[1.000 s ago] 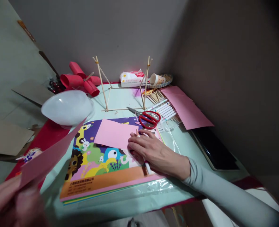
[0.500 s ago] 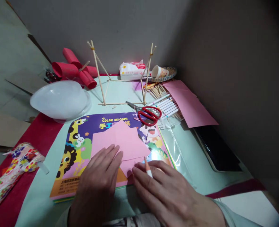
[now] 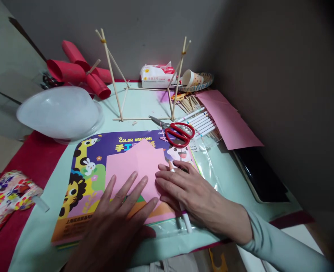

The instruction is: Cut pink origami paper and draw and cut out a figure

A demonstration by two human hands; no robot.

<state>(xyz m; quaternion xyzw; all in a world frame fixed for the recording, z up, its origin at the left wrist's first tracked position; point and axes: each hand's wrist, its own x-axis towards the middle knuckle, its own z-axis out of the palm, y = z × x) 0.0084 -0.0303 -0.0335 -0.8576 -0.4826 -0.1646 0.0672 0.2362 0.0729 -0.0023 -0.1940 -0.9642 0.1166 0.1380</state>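
Observation:
A pink paper piece [image 3: 138, 162] with a peaked top lies on the COLOR ORIGAMI pack [image 3: 92, 189]. My left hand [image 3: 121, 215] rests on the paper's lower left with its fingers spread, holding nothing. At the paper's right side is my right hand [image 3: 189, 192], fingertips pressing on it. A white marker pen [image 3: 187, 223] passes through that hand, its orange-pink tip poking up between the fingers. Beyond the hands, red-handled scissors [image 3: 180, 135] lie across the pack's top edge. Part of the paper's lower edge is hidden under my hands.
A stick frame [image 3: 144, 119] stands at the back. Left are a whitish translucent bowl [image 3: 59, 113], red paper rolls [image 3: 67, 71] and a flowery glue gun-like item [image 3: 16, 192]. Right are markers [image 3: 202, 124], pink sheets [image 3: 229, 121], a dark tablet-like slab [image 3: 262, 177] and a paper cup [image 3: 192, 78].
My left hand has spread its fingers over the paper. My right hand has moved up along the paper's right side, marker still in it. The paper's right flap now appears folded in.

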